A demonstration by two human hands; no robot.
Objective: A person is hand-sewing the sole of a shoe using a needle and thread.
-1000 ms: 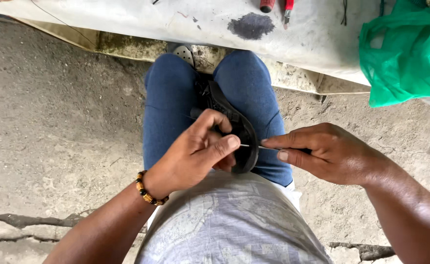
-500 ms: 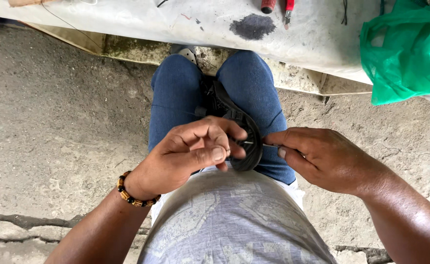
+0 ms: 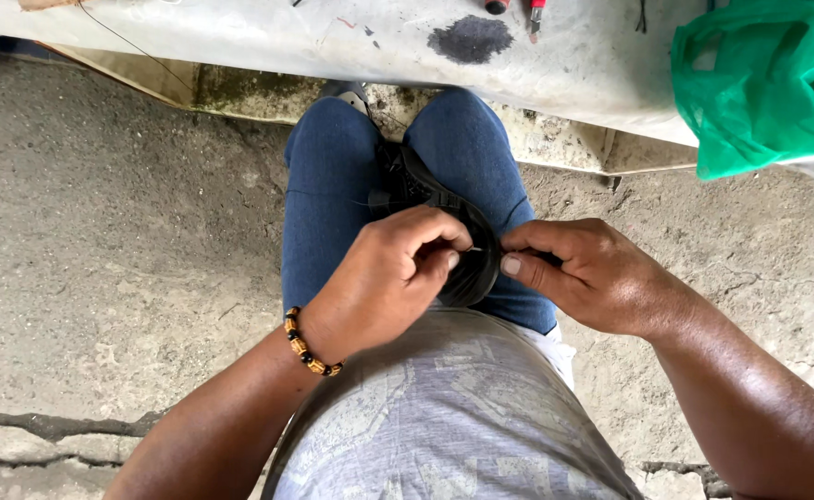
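We see concrete floor (image 3: pixel 101 231) below, white sheet (image 3: pixel 333 42) across top, green plastic bag (image 3: pixel 768 83) at top right. Blue-jeaned knees (image 3: pixel 333 185) clamp black shoe (image 3: pixel 425 199) between them, heel toward us. Left hand (image 3: pixel 388 278), beaded bracelet (image 3: pixel 310 347) on wrist, curls over shoe's edge, fingers pinching thin needle (image 3: pixel 475 248). Right hand (image 3: pixel 592 273) closed on shoe's right side, thumb pressed against it. Needle tip shows just between hands.
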